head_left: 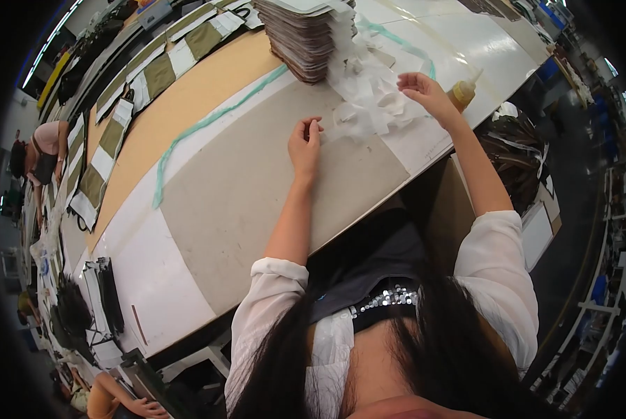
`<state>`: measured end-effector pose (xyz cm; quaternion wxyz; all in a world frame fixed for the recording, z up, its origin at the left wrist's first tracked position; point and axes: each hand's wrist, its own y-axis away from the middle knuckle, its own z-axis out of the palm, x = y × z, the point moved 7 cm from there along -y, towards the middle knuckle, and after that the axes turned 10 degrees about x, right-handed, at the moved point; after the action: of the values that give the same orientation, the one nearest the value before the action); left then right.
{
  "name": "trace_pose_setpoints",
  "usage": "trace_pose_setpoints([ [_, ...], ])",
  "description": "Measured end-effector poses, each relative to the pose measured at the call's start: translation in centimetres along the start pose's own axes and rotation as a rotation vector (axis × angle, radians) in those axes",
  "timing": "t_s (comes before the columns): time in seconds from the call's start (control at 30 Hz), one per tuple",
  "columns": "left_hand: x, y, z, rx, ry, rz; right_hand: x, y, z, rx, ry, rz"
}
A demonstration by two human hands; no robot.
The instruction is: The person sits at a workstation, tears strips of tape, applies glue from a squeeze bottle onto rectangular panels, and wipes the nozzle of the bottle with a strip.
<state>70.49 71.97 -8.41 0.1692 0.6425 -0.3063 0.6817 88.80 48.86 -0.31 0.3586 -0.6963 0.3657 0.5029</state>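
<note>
Loose white sheets (372,105), thin and translucent, lie overlapping in disorder on the tabletop (152,279), set in from its near edge and towards its right-hand end. Just beyond them, farther from that edge, rises a tall stack (295,45) of greyish-brown layers, the sheets spilling against its right side. Stage of work, as judged from where I stand: apparently in mid-course, with the stack piled up and the sheets neither flattened nor ordered; how many pieces are finished and how many remain, I cannot tell.

Left hand (304,148): raised over the grey board (250,188), just left of the sheets, forearm crossing the near edge; the fingers curl in towards the thumb, and whether they pinch anything I cannot tell. Right hand (428,96): at the right side of the sheets, arm reaching forward, wrist bent inward; the fingers are close together and loosely bent, with nothing visible between them.

Surroundings: a yellowish bottle (461,93) by the right wrist, near the tabletop's near edge; a pale green strip (218,115) left of the stack; olive-and-white panels (160,70) in rows towards the far edge; a co-worker (47,140) bending at the far left
</note>
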Motion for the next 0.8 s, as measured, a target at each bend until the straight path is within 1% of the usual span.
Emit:
trace_pose_setpoints([
  [0.13, 0.0, 0.0, 0.0, 0.031, -0.001, 0.009, 1.0, 3.3, 1.5, -0.141, 0.615, -0.201],
  [0.23, -0.3, 0.0, 0.1, 0.001, 0.008, -0.004, 0.8, 6.7, 3.3, 0.064, 0.628, -0.480],
  [0.33, -0.3, -0.1, 0.1, -0.013, 0.013, -0.005, -0.7, 9.0, 6.1, -0.001, 0.466, -0.440],
  [0.37, -0.3, 0.0, 0.1, -0.020, 0.011, -0.004, -0.7, 9.4, 6.6, 0.019, 0.462, -0.468],
  [0.47, -0.3, -0.1, 0.1, 0.012, 0.047, 0.006, -0.6, 8.8, 7.4, -0.140, 0.415, -0.406],
  [0.57, -0.2, 0.0, 0.0, -0.019, 0.039, -0.010, -1.0, 5.8, 4.0, 0.138, 0.404, -0.334],
  [0.63, -0.1, 0.1, -0.1, -0.020, 0.024, -0.017, -0.7, 2.5, 0.3, 0.389, 0.404, -0.376],
  [0.67, -0.1, 0.1, 0.0, -0.023, 0.017, -0.020, 0.4, 0.6, -1.7, 0.488, 0.584, -0.370],
  [0.73, 0.0, 0.2, 0.1, -0.032, 0.026, -0.028, 2.8, -1.9, -3.6, 0.521, 1.102, -0.449],
  [0.8, -0.1, 0.0, 0.0, -0.020, 0.035, -0.019, 4.9, -3.4, -3.6, 0.381, 1.147, -0.227],
])
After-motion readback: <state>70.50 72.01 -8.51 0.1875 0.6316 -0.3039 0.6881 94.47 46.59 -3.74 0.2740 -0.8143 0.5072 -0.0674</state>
